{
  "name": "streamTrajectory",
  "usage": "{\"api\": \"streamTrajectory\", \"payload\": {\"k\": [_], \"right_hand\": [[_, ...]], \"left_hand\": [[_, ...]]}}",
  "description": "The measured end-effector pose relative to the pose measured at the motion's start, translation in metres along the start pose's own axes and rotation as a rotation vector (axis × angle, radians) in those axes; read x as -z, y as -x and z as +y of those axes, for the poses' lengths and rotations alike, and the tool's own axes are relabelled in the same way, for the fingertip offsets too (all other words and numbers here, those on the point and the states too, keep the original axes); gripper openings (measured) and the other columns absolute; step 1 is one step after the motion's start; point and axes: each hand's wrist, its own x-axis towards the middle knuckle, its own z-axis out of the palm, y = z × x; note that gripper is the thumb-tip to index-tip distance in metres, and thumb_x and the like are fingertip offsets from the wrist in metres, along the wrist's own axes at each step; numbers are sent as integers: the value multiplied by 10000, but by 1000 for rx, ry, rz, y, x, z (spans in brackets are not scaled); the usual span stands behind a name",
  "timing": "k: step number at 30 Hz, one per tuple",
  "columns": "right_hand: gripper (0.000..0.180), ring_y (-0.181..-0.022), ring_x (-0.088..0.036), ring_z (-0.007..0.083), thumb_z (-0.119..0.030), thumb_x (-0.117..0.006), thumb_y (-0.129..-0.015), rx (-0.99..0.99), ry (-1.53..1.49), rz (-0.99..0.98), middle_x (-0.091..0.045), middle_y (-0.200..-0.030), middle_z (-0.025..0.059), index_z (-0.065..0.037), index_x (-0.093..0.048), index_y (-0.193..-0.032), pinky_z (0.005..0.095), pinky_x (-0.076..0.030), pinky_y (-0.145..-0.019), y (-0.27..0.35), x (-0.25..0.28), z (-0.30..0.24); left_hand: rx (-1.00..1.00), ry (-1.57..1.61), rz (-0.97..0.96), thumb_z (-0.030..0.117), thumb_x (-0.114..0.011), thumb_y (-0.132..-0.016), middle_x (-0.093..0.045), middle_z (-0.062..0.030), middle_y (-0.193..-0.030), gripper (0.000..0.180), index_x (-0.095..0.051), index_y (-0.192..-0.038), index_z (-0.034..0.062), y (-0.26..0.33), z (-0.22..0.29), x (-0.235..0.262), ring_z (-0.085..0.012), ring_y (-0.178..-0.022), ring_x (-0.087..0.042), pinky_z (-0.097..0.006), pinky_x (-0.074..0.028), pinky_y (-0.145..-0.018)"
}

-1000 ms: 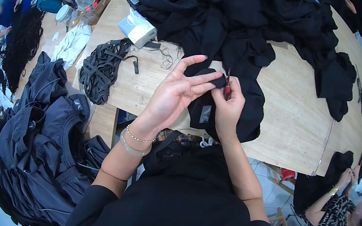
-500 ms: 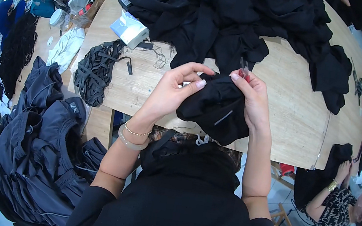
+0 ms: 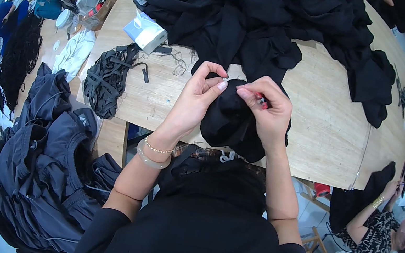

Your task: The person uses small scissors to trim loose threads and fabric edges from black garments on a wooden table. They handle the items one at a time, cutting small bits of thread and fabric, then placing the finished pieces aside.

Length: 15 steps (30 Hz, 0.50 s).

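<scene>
In front of my chest a black garment [image 3: 225, 122] hangs bunched, its upper edge between my two hands. My left hand [image 3: 195, 98] has thumb and forefinger pinched at the left of that edge; the cloth is barely visible between the tips. On the other side my right hand [image 3: 271, 110] pinches near the top of the cloth with thumb and forefinger. Tucked in its curled fingers are small red-handled snips [image 3: 262, 102], mostly hidden by the hand. Any thread between the fingertips is too fine to make out.
Black garments [image 3: 262, 14] are heaped across the wooden table [image 3: 321, 145]. To the left lie a tangle of dark straps [image 3: 108, 80], a white-and-blue box [image 3: 146, 33] and grey garments [image 3: 44, 154]. At the right another person [image 3: 377, 228] handles black cloth.
My right hand has turned inward and moved left toward my left fingertips, so the snips now lie inside its fingers. The left fingers have shifted slightly left, and the garment has turned.
</scene>
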Motion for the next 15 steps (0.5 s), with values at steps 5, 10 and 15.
{"api": "streamTrajectory", "payload": {"k": [5, 10, 15], "right_hand": [[118, -687, -527, 76, -35, -734, -828, -132, -3, -24, -567, -733, 27, 31, -636, -827, 228, -410, -624, -11, 3, -1], [129, -679, -523, 76, -60, -731, -842, -118, 14, -68, -567, -747, 22, 26, -635, -848, 222, -419, -630, -20, -2, -10], [133, -730, -528, 51, -113, -712, -877, -239, -54, -64, -598, -791, -2, -12, -628, -899, 209, -417, -671, -25, 0, -11]], "left_hand": [[-62, -227, -10, 71, -591, -968, -556, 46, -856, 102, -608, -1054, 19, 2, 7, -5, -25, -797, -463, -197, -384, -703], [-428, -549, 91, 73, -737, -840, -582, -24, -787, 112, -700, -883, -24, 1, 5, -11, -172, -804, -567, -279, -450, -782], [-333, -714, 238, 86, -688, -894, -652, -56, -802, 105, -690, -890, -19, 6, 18, -9, -91, -696, -562, -265, -468, -651]]}}
